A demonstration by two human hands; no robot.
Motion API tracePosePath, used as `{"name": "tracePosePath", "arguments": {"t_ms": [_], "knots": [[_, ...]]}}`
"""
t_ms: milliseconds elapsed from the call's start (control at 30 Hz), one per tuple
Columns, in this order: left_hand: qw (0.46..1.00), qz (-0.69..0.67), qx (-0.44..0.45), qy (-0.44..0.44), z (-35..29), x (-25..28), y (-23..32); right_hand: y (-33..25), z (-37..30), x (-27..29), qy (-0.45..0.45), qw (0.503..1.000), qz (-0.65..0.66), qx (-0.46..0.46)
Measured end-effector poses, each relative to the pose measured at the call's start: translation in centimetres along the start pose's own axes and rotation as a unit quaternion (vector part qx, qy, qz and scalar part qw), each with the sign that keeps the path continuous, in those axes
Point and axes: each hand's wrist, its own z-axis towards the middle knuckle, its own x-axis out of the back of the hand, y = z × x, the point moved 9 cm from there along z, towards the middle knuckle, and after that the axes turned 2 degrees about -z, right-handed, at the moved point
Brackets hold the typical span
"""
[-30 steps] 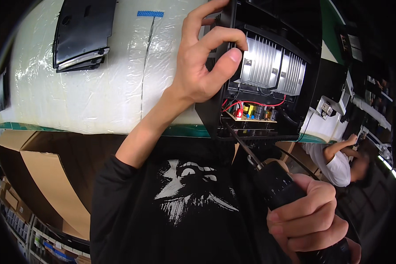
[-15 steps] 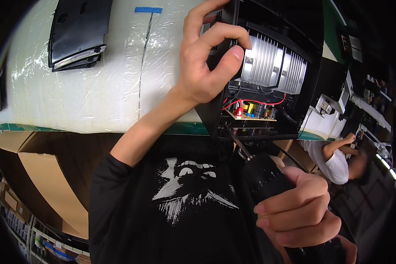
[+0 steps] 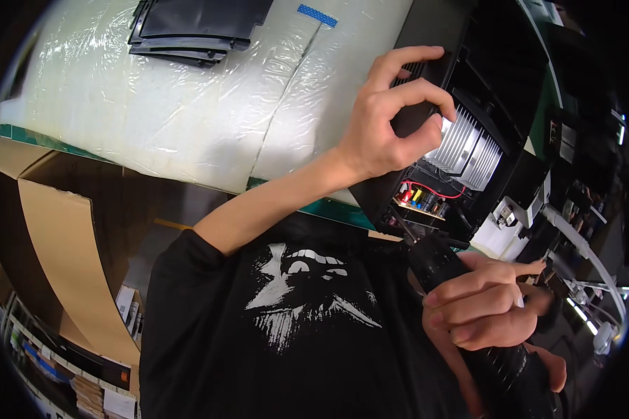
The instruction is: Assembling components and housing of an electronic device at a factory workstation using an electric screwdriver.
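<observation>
A black case (image 3: 433, 31) stands on the right of the table, its open side showing silver finned heat sinks (image 3: 463, 148). Below the fins sit a small circuit board (image 3: 422, 205) with colourful parts and a red wire. My left hand (image 3: 391, 122) is closed on the case's side wall, thumb curled inward beside the fins. In my right hand (image 3: 483, 302), fingers wrapped round it, is a black power screwdriver (image 3: 437, 264). Its thin bit points up at the case's near edge; whether the tip touches a screw I cannot tell.
Clear plastic film covers the white table (image 3: 210, 119). Stacked black panels (image 3: 196, 24) lie at the far left, near a blue strip (image 3: 318, 15). An open cardboard box (image 3: 66, 244) is below the table edge at left. Another person's arm (image 3: 530, 268) shows at right.
My view has tilted and shifted, so the table, panels and case appear further right or turned. Both hands keep their holds, and the screwdriver bit stays by the case's near edge.
</observation>
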Motion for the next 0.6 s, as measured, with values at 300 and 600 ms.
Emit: {"name": "tracePosePath", "arguments": {"t_ms": [300,600], "knots": [[0.999,0.042,0.011,-0.011,0.5,-0.5,0.8,-2.2,0.4,1.2,0.065,0.994,0.017,0.085],[0.988,0.033,0.138,-0.057,0.9,-2.8,0.0,-9.6,-2.2,6.8,0.126,0.957,0.014,0.261]]}}
